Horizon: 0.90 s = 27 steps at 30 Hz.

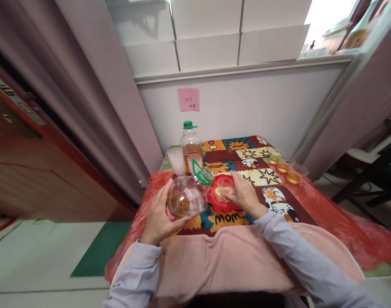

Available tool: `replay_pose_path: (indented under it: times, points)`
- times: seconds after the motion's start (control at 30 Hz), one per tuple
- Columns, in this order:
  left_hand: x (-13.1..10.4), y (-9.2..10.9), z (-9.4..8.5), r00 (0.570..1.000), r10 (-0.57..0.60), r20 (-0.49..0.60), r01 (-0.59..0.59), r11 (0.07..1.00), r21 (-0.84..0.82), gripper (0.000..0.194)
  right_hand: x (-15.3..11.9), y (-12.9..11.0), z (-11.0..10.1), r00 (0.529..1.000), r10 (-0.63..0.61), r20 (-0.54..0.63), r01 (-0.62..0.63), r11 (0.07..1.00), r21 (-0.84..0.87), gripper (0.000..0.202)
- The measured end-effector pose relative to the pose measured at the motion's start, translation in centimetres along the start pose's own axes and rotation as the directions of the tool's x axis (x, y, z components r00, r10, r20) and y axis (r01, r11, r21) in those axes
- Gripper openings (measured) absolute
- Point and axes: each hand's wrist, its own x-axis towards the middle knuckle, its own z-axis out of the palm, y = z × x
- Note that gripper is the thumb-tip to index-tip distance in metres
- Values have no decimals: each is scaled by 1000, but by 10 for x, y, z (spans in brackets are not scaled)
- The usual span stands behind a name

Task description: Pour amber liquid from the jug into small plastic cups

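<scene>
My left hand [159,211] is wrapped around a clear plastic jug [187,199] with amber liquid in it. The jug is tilted, its open mouth pointing right, with a green handle ring [201,174] at the neck. My right hand [245,194] grips a small clear plastic cup [225,184] above a red scalloped plate [219,207] with a yellow print. The jug's mouth is close to the cup's left side. No stream of liquid can be made out between them.
Behind the jug stand a stack of clear cups [176,160] and a second large jug [191,141] with a green cap. Several filled cups [293,176] line the table's right side. A patterned mat [288,196] and red plastic sheet [336,218] cover the table.
</scene>
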Motion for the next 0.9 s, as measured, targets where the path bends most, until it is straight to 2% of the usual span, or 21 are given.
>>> replay_pose_path:
  times: [0.07, 0.13, 0.17, 0.23, 0.3, 0.33, 0.4, 0.57, 0.63, 0.7, 0.77, 0.8, 0.83, 0.87, 0.9]
  points:
    - [0, 1, 0, 1000, 2, 9, -2, 1000, 6, 117, -7, -11, -7, 991, -26, -134, 46, 988, 148, 90]
    - [1, 2, 0, 1000, 12, 18, -12, 1000, 14, 117, -15, -30, -12, 976, -17, -218, 103, 916, 387, 85]
    - [1, 3, 0, 1000, 16, 21, -17, 1000, 20, 117, -19, -42, -12, 977, -3, -214, 118, 842, 527, 83]
    - [2, 4, 1, 999, 25, 26, -26, 999, 37, 117, -25, -67, -7, 992, 14, -123, 86, 631, 771, 83]
    - [2, 5, 2, 999, 38, 35, -40, 998, 58, 117, -29, -89, 2, 1000, -20, -3, 11, 426, 905, 84]
    - [3, 5, 3, 998, 44, 41, -46, 997, 68, 118, -29, -97, 7, 998, -45, 38, -20, 355, 935, 82]
    - [3, 5, 5, 997, 48, 53, -52, 995, 85, 119, -29, -108, 16, 994, -78, 75, -52, 269, 962, 72]
    - [8, 9, 11, 997, 3, 82, -13, 993, 117, 125, -23, -110, 24, 996, -37, 82, -77, 116, 990, 62]
    - [8, 11, 11, 997, -13, 77, 5, 995, 103, 130, -22, -109, 24, 996, -10, 90, -89, 82, 993, 58]
    - [5, 11, 10, 999, -25, 21, 24, 999, 40, 131, -21, -108, 24, 995, 17, 97, -98, 64, 993, 57]
    - [-4, 5, 7, 990, -78, -115, 71, 995, -67, 121, -20, -107, 24, 994, 25, 107, -108, 54, 993, 58]
    - [-9, 0, 6, 967, -141, -211, 113, 984, -137, 111, -20, -106, 24, 993, 24, 113, -114, 49, 992, 58]
    - [-15, -6, 6, 920, -237, -311, 172, 959, -223, 97, -19, -106, 25, 992, 24, 120, -121, 42, 992, 57]
    - [-22, -14, 6, 842, -363, -399, 239, 914, -328, 83, -19, -105, 25, 992, 25, 126, -126, 38, 991, 56]
    - [-28, -22, 8, 728, -501, -468, 285, 842, -458, 70, -19, -105, 25, 991, 27, 128, -129, 35, 991, 55]
